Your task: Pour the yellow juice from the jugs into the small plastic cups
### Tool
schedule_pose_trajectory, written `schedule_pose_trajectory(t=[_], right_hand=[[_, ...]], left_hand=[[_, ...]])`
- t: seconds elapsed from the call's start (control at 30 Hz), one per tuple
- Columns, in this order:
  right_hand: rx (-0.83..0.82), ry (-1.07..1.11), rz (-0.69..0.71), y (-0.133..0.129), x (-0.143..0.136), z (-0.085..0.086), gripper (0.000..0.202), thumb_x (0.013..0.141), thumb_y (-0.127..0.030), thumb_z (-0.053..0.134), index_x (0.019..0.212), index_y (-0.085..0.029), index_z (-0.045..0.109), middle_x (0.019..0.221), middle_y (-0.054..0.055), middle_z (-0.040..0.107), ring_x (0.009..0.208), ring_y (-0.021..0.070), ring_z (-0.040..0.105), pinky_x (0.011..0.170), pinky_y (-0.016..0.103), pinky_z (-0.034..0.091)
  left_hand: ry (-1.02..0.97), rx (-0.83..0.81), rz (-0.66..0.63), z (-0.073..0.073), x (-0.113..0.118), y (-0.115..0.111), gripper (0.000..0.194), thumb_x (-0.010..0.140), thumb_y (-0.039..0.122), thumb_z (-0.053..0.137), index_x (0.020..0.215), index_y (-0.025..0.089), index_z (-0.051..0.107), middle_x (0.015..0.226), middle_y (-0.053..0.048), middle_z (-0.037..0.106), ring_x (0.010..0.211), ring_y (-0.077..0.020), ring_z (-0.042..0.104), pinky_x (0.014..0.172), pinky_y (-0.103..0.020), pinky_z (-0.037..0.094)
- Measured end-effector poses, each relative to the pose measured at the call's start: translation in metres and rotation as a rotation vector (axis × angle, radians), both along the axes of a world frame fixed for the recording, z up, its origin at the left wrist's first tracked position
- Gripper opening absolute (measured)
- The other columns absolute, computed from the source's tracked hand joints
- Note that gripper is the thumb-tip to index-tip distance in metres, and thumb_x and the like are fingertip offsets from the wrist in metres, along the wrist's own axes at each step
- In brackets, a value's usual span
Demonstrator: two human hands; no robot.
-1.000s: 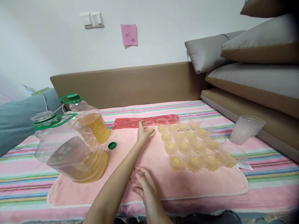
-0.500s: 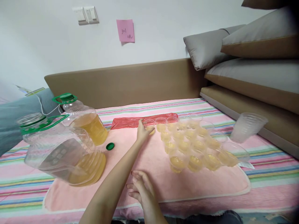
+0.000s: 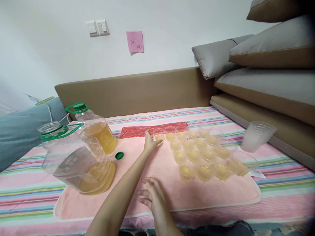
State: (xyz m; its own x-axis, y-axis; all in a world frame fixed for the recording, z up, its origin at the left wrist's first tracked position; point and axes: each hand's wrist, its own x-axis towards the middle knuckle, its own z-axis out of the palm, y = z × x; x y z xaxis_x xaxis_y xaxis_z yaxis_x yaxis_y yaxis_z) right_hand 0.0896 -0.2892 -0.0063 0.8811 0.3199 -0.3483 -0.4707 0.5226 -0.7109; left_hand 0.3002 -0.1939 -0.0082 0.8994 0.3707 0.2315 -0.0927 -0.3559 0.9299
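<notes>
Since the earlier frames little is changing w/ the hands themselves: the camera view is tilting back down a bit after drifting up, while the left hand is staying stretched out to the far-left plastic cup, fingers curled round its side & seemingly gripping it, cup standing upright on the pink towel w/ a bit of yellow liquid in the bottom. The right hand is resting near the body on the towel's front part, fingers loosely spread, holding nothing. So the cup is sitting at the left end of the back row, just in front of the red plastic bag, apparently being set or steadied there rather than lifted. Just right of it, the block of filled cups is standing in close rows, each w/ the same yellow liquid. Further right, a stack of empty cups is leaning tilted by the sofa edge. Left of the arm, a green cap is lying loose beside the open jug, which is tilting over, part full; a second jug, capped, is standing behind it. All of it is sitting on a striped bed sheet.
</notes>
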Motion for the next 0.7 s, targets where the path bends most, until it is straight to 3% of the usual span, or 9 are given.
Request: schedule_pose_trajectory(t=[0.13,0.27,0.5,0.7], right_hand=[[0.059,0.030,-0.042,-0.003,-0.001,0.002,0.051,0.071,-0.060,0.067,0.104,-0.022,0.061,0.118,0.007,0.066,0.086,0.0200,0.068,0.081,0.035,0.052],[0.112,0.044,-0.081,-0.011,0.004,0.014,0.048,0.072,-0.056,0.065,0.104,-0.021,0.061,0.119,0.007,0.066,0.088,0.0198,0.067,0.084,0.035,0.052],[0.204,0.021,-0.266,-0.033,0.005,0.028,0.033,0.072,-0.056,0.063,0.085,-0.025,0.063,0.089,0.003,0.069,0.079,0.0184,0.064,0.080,0.032,0.052],[0.141,-0.136,-0.197,-0.053,-0.014,0.035,0.027,0.075,-0.051,0.063,0.076,-0.024,0.066,0.072,0.001,0.065,0.066,0.0181,0.061,0.072,0.035,0.050]], left_hand=[[0.008,-0.036,0.044,0.004,-0.030,0.010,0.074,0.060,0.020,0.078,0.123,0.022,0.040,0.120,-0.011,0.052,0.097,-0.0209,0.059,0.083,-0.037,0.050],[-0.008,-0.077,0.049,0.008,-0.078,0.013,0.052,0.069,0.028,0.071,0.114,0.021,0.044,0.119,-0.011,0.054,0.095,-0.0187,0.060,0.081,-0.036,0.051],[-0.071,-0.157,0.035,0.008,-0.158,0.003,0.049,0.073,0.042,0.067,0.113,0.021,0.046,0.119,-0.013,0.059,0.099,-0.0214,0.064,0.088,-0.042,0.051],[-0.083,-0.198,-0.031,0.004,-0.184,0.009,0.048,0.070,0.048,0.069,0.105,0.017,0.056,0.096,-0.008,0.069,0.089,-0.0218,0.068,0.080,-0.038,0.055]])
